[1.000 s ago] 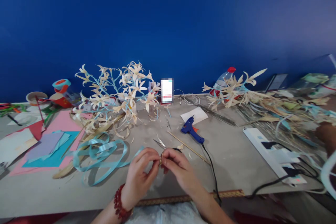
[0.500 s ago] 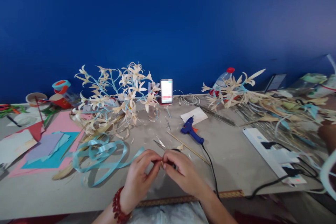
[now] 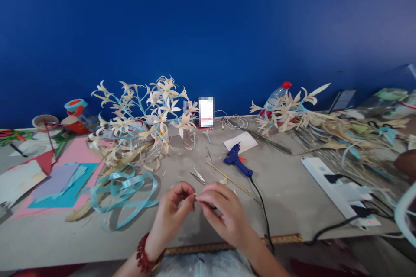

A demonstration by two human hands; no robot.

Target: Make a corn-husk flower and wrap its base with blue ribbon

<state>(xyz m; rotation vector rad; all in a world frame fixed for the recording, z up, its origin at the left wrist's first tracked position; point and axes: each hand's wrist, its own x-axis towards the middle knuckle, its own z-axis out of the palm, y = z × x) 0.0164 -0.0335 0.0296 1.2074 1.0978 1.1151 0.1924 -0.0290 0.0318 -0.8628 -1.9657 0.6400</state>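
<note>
Above the front of the table, my left hand (image 3: 172, 210) is closed, thumb and index finger pinching a small pale piece (image 3: 195, 196). It looks like a strip of dried husk, mostly hidden by the fingertips. My right hand (image 3: 224, 212) meets it from the other side, its fingertips closed at the same piece. Just beyond the hands lies a pair of small scissors (image 3: 199, 176), blades pointing away, handles partly covered by my right hand. A thin stick (image 3: 232, 180) rests on the table to their right, beside pale scraps (image 3: 223, 181).
A blue glue gun (image 3: 238, 160) lies near white paper (image 3: 240, 142), its cord running to the front edge. Left are light-blue ribbon (image 3: 130, 216), coloured paper (image 3: 61, 190) and husk flowers (image 3: 169, 106). Right are a power strip (image 3: 328, 186), more flowers (image 3: 286, 114) and a bottle (image 3: 276, 97).
My hands have shifted slightly left and up with the pale piece between them. My right fingers are straighter, and the left fingers have rolled inward. Things on the table stay where they were.
</note>
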